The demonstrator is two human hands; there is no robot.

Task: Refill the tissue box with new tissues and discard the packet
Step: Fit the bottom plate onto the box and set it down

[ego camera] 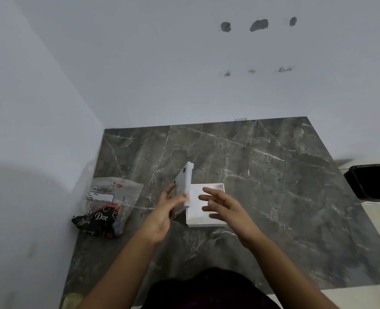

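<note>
A white tissue box base [215, 223] lies open on the dark marble table [262, 175]. My left hand [162, 215] holds the box's white lid [185, 182] tilted up on its edge, just left of the base. My right hand [224, 208] hovers over the base with fingers spread and nothing in them. A clear plastic packet [108, 206] with dark "Dove" printing lies at the table's left edge, apart from both hands. I cannot tell whether tissues are inside the base.
A black bin [373, 182] stands on the floor past the table's right edge. White walls close off the left and far sides. My dark clothing [209, 291] shows at the table's near edge.
</note>
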